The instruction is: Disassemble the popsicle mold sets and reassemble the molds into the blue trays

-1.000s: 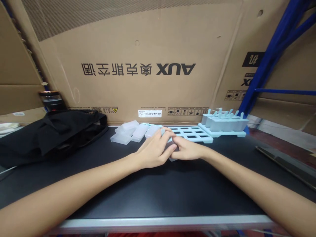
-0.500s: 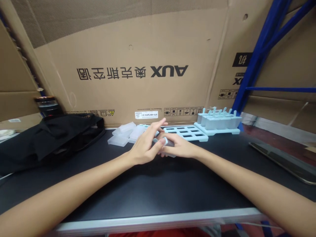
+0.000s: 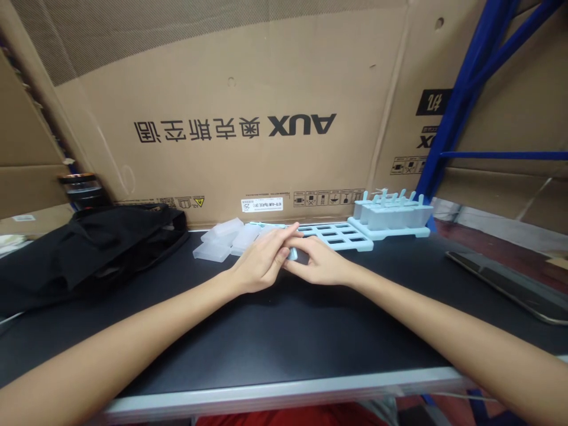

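My left hand [image 3: 261, 260] and my right hand [image 3: 323, 260] meet over the middle of the table, closed together around a small popsicle mold [image 3: 293, 254]. Only a bit of its light blue lid shows between the thumbs; the fingers hide the rest. Just behind my right hand lies a light blue popsicle mold frame [image 3: 361, 244] with rectangular openings. Several loose translucent mold cups [image 3: 212, 251] are heaped beyond my left hand. At the right, a second light blue stand [image 3: 394, 233] bears a row of mold cups [image 3: 390, 220] with blue sticks pointing up.
A black cloth bag [image 3: 89, 248] covers the table's left side, with a dark jar [image 3: 82, 190] behind it. A phone [image 3: 506, 287] lies near the right edge. Large cardboard [image 3: 213, 171] walls off the back, beside a blue metal post [image 3: 461, 106].
My left hand has come down and closed more tightly against the right, its fingers lower than before. Less of the popsicle mold shows now. The camera view has shifted slightly.
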Demonstrator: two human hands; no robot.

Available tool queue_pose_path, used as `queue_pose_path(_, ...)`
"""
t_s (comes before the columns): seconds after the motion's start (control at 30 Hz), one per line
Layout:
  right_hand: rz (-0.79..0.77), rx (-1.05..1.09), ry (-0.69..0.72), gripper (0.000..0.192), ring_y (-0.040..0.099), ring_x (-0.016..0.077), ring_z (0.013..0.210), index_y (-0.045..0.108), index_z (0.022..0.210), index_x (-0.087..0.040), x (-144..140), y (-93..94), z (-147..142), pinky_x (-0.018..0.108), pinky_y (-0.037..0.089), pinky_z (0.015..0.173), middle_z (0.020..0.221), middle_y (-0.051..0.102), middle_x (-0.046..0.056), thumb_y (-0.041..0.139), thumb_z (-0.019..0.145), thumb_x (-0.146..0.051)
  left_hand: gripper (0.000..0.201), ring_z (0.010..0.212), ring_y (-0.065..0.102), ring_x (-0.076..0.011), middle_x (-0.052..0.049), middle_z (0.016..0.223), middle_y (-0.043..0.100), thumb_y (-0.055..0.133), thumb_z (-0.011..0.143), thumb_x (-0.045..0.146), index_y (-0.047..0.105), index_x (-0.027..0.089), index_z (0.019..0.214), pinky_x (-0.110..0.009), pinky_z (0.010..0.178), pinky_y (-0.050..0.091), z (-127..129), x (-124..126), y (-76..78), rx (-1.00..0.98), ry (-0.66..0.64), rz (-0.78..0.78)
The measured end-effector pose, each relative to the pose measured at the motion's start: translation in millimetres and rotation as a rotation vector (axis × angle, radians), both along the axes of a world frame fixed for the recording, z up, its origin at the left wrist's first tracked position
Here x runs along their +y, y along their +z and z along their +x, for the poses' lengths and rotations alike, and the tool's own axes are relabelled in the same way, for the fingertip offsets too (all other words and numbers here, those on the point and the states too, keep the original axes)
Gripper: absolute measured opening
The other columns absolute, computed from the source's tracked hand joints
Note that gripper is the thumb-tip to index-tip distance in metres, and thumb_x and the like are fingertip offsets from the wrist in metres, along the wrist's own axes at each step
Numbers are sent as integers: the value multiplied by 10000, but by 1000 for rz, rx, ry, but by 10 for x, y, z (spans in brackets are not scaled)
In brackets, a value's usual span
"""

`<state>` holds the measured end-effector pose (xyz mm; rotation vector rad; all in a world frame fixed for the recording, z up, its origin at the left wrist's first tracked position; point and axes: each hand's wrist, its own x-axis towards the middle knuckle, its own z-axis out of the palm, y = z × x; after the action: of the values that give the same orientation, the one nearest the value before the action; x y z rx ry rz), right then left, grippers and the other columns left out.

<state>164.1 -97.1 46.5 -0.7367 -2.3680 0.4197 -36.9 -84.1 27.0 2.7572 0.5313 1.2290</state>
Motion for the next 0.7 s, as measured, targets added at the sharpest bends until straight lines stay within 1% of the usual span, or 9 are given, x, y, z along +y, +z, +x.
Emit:
queue_pose_path(0.1,29,6,-6,145,480,101,558,663,983,-185,-6,-9,-19,245,389,548,815,651,5,546,910,-231,558,1322,528,-256,-115,1432,554,328,1058,280,190,303,1598,-510,1117,446,-7,20,-21,-7,-21,-17)
queue_pose_path(0.2,40,-19,-46,142,474,101,541,643,941,-189,-11,-14,-46,248,357,550,775,645,-3,509,935,-236,563,1364,498,-245,-107,1459,539,326,1067,324,172,303,1608,-500,1163,400,-3,18,-34,-36,-54,-130)
queue_pose_path(0.27,60,-56,-99,159,456,100,524,630,917,-194,-30,-6,-70,249,327,546,735,632,-9,480,948,-235,572,1392,476,-253,-111,1495,515,333,1068,400,186,288,1610,-500,1185,370,24,-1,-35,-80,-82,-281)
queue_pose_path(0.37,152,-115,-210,166,439,111,515,632,938,-192,-92,18,-106,255,291,550,673,609,-8,474,949,-239,623,1443,417,-286,-113,1561,452,295,1053,544,229,261,1604,-520,1207,319,108,-50,-24,-227,-141,-616)
queue_pose_path(0.43,240,-162,-268,179,463,123,532,635,969,-182,-146,35,-123,265,275,557,700,641,14,469,953,-245,669,1477,366,-301,-100,1592,414,250,1034,620,262,257,1595,-524,1218,288,169,-90,-3,-348,-196,-851)
queue_pose_path(0.5,328,-239,-283,210,521,142,588,638,980,-172,-192,51,-135,278,263,566,799,696,54,444,969,-252,714,1507,311,-305,-82,1616,377,228,1012,675,305,252,1582,-511,1231,257,211,-130,28,-434,-254,-1046)
queue_pose_path(0.6,404,-377,-268,264,594,171,684,646,997,-171,-228,79,-149,294,239,573,965,734,92,402,997,-271,765,1527,270,-298,-76,1627,354,235,987,716,359,225,1561,-480,1251,219,235,-171,74,-484,-309,-1246)
queue_pose_path(0.63,407,-407,-283,268,603,175,694,647,993,-174,-232,91,-155,296,230,571,973,736,91,400,999,-277,772,1526,275,-297,-81,1620,366,241,985,718,373,212,1554,-474,1255,211,238,-175,84,-501,-314,-1289)
queue_pose_path(0.7,378,-438,-339,251,606,175,685,640,971,-184,-231,116,-165,294,217,560,926,733,77,413,994,-286,755,1519,293,-295,-84,1605,395,255,991,703,396,205,1541,-470,1261,198,246,-172,93,-543,-314,-1346)
